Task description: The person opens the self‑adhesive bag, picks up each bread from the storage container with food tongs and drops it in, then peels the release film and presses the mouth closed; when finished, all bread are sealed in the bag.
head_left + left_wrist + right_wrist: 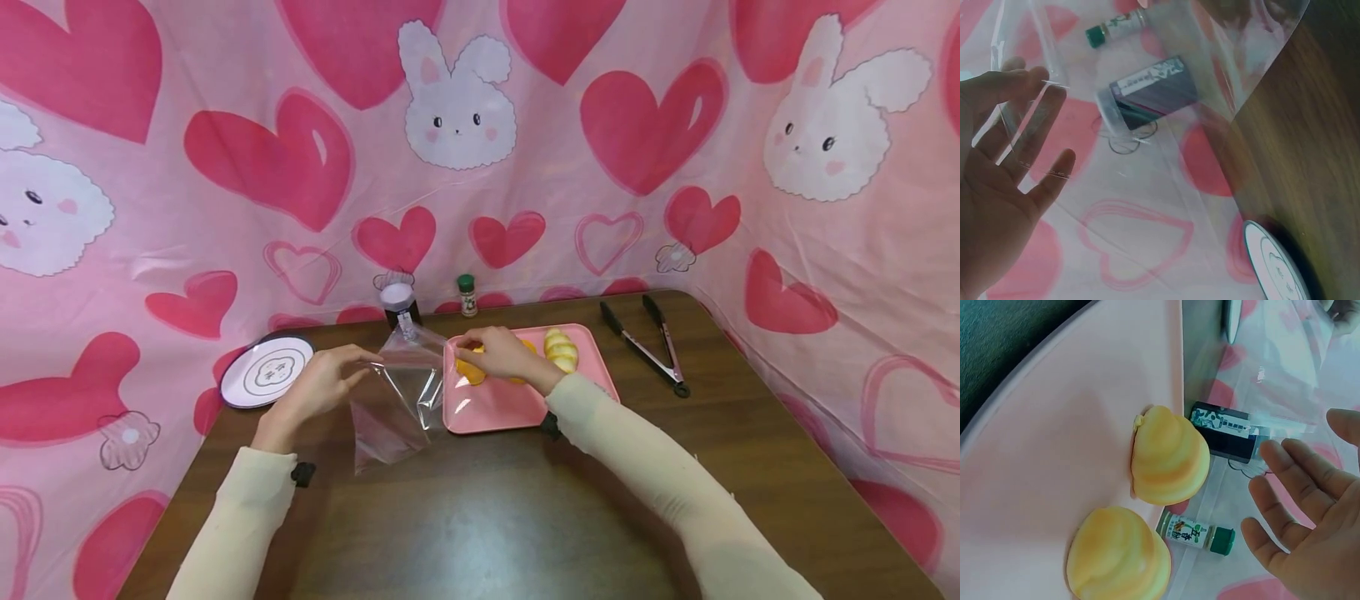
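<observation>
My left hand (pixel 318 383) pinches the rim of a clear plastic bag (pixel 397 417) between thumb and forefinger; the other fingers are spread, as the left wrist view shows. The bag hangs beside the left edge of a pink tray (pixel 495 412). Over that tray is my right hand (pixel 501 357), its fingers loosely bent and holding nothing in the right wrist view. Below it lies an orange-yellow bread roll (pixel 1169 456), with a second roll (pixel 1119 556) beside it. Toward the tray's right side sits a pale striped bread roll (pixel 561 350).
A white plate (pixel 251 379) with a dark rim lies at the left table edge. Along the back stand a dark jar with a pale lid (pixel 397 296) and a green-capped seasoning bottle (pixel 467 296). Black-tipped metal tongs (pixel 660 354) lie right of the tray. Printed cloth surrounds the table.
</observation>
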{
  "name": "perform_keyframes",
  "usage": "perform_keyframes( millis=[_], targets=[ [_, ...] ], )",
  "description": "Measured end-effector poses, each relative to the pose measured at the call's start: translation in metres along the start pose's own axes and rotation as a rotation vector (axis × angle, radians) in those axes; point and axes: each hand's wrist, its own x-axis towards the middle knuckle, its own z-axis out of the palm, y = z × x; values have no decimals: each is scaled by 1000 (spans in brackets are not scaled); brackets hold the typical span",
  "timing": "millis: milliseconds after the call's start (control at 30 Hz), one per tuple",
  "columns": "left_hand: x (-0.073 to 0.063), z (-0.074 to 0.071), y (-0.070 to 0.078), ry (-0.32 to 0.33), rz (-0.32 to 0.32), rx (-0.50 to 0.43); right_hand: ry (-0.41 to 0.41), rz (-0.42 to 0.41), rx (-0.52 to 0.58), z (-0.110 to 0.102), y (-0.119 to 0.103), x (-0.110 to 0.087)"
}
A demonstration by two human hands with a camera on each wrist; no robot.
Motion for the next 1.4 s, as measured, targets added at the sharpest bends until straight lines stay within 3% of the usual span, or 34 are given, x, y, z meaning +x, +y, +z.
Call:
perform_keyframes(
  millis=[700, 1033, 1200, 1400],
  targets=[
    [9, 6, 13, -11, 99, -51, 8, -32, 162, 0, -5, -1],
    [7, 15, 14, -119, 6, -2, 37, -51, 197, -2, -6, -2],
    [10, 22, 25, -52, 0, 22, 44, -59, 208, -1, -6, -2],
    [19, 33, 47, 31, -85, -4, 46, -37, 240, 2, -9, -2]
  ],
)
